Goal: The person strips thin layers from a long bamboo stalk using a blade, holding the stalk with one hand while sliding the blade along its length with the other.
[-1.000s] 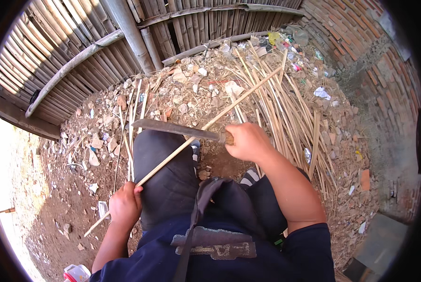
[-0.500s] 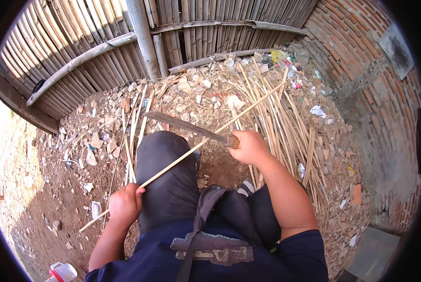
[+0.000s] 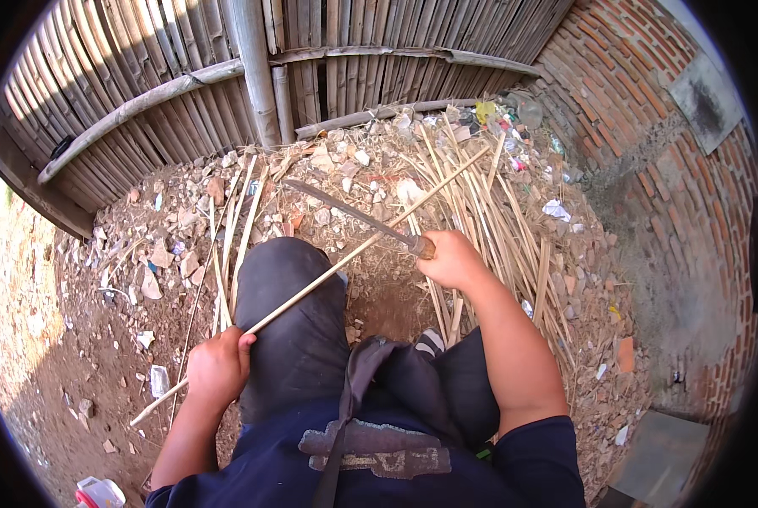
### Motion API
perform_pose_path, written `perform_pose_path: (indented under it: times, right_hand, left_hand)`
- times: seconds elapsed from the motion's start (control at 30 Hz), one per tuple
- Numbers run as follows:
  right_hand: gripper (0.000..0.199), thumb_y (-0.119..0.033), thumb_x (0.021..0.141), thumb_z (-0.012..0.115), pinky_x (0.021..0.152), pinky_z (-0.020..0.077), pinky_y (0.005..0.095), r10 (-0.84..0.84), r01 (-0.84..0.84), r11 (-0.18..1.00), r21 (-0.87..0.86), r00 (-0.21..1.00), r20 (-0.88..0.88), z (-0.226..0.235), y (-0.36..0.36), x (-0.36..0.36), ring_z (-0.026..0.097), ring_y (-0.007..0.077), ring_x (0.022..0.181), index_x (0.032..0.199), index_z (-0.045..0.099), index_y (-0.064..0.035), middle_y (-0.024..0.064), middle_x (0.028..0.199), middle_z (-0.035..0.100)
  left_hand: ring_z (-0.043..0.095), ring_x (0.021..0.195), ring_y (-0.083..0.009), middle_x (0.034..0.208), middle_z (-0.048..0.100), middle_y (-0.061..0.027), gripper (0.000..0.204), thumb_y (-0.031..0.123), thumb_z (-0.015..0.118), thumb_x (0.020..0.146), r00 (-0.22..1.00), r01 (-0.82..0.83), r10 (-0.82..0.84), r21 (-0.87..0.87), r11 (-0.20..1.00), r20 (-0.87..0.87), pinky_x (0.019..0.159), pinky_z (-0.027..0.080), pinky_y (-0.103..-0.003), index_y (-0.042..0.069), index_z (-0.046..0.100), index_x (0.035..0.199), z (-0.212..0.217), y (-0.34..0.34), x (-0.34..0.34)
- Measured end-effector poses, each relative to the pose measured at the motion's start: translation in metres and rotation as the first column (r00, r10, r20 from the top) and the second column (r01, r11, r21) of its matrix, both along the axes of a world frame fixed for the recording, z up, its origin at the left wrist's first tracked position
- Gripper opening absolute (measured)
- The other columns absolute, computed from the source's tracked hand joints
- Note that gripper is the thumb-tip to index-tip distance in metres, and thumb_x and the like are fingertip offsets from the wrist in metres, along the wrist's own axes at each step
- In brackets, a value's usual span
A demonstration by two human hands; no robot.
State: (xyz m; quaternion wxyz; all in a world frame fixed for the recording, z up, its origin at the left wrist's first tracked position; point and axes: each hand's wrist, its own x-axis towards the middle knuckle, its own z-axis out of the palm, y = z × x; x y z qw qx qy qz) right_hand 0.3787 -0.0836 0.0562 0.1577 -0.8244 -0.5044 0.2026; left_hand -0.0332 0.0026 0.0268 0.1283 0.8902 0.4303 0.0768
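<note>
My left hand (image 3: 216, 366) is closed around a long, pale bamboo strip (image 3: 318, 284) near its lower end. The strip slants up to the right across my left knee, its far end above a pile of similar strips. In my right hand (image 3: 455, 259) is the wooden handle of a machete (image 3: 345, 207). Its long dark blade points up and left, crossing the bamboo strip just ahead of the handle. Whether the blade's edge touches the strip I cannot tell.
Many split bamboo strips (image 3: 502, 229) lie on the right, with several more (image 3: 245, 233) on the left. Stones and litter cover the dirt. A bamboo fence (image 3: 379, 80) stands ahead, a brick wall (image 3: 701, 212) at right. A clear plastic container (image 3: 101, 491) is at lower left.
The machete blade has turned about its handle, its tip now slightly lower and further right, its flat less visible. The strip stays in my left hand; the whole view has shifted slightly.
</note>
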Motion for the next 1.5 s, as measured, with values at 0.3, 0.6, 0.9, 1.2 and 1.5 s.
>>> perform_pose_path:
  times: [0.3, 0.6, 0.9, 1.2, 1.5]
  right_hand:
    - [0.027, -0.025, 0.081, 0.072, 0.075, 0.0551, 0.0468, -0.155, 0.156, 0.987, 0.038, 0.987, -0.035, 0.013, -0.004, 0.021, 0.071, 0.0386, 0.083, 0.1, 0.073, -0.0055, 0.0204, 0.088, 0.074]
    - [0.023, -0.025, 0.077, 0.072, 0.076, 0.0544, 0.0502, 0.125, -0.131, 0.991, 0.018, 0.973, 0.195, 0.013, -0.014, -0.02, 0.069, 0.0414, 0.083, 0.09, 0.069, -0.0063, 0.0202, 0.081, 0.07]
    - [0.026, -0.024, 0.08, 0.07, 0.077, 0.0557, 0.05, -0.102, 0.108, 0.991, -0.085, 0.992, 0.073, 0.009, -0.003, 0.016, 0.07, 0.0412, 0.084, 0.099, 0.072, -0.0063, 0.0218, 0.086, 0.072]
    - [0.027, -0.023, 0.076, 0.073, 0.075, 0.055, 0.0489, 0.045, -0.045, 0.999, 0.005, 0.996, -0.073, -0.029, -0.003, 0.023, 0.069, 0.0417, 0.081, 0.097, 0.071, -0.0052, 0.0217, 0.082, 0.07]
    - [0.024, -0.025, 0.077, 0.071, 0.073, 0.0553, 0.0456, 0.073, -0.071, 0.997, 0.019, 0.984, -0.161, -0.047, -0.004, 0.05, 0.07, 0.0414, 0.08, 0.093, 0.073, -0.0068, 0.0209, 0.085, 0.072]
  left_hand:
    - [0.066, 0.063, -0.041, 0.07, 0.067, -0.0182, 0.036, 0.037, 0.054, 0.105, 0.999, -0.027, 0.026, 0.031, 0.999, 0.033, 0.06, 0.052, -0.053, 0.007, 0.061, 0.087, -0.012, 0.0, -0.002]
    - [0.066, 0.065, -0.0428, 0.072, 0.066, -0.02, 0.036, 0.035, 0.051, 0.107, 1.0, 0.008, -0.008, -0.028, 1.0, 0.003, 0.06, 0.051, -0.054, 0.006, 0.06, 0.087, -0.001, 0.001, 0.0]
    - [0.066, 0.065, -0.0435, 0.07, 0.066, -0.02, 0.039, 0.038, 0.052, 0.106, 0.998, 0.017, -0.022, -0.082, 0.996, -0.058, 0.061, 0.051, -0.055, 0.006, 0.06, 0.085, 0.023, 0.011, 0.004]
    - [0.065, 0.067, -0.0451, 0.072, 0.065, -0.0221, 0.039, 0.036, 0.052, 0.106, 1.0, 0.0, -0.002, -0.1, 0.995, -0.017, 0.061, 0.051, -0.056, 0.004, 0.058, 0.084, 0.011, 0.01, 0.026]
    - [0.065, 0.069, -0.047, 0.074, 0.065, -0.0232, 0.032, 0.032, 0.053, 0.106, 1.0, 0.009, -0.008, -0.065, 0.998, 0.011, 0.063, 0.051, -0.056, 0.005, 0.057, 0.089, 0.001, 0.014, 0.037]
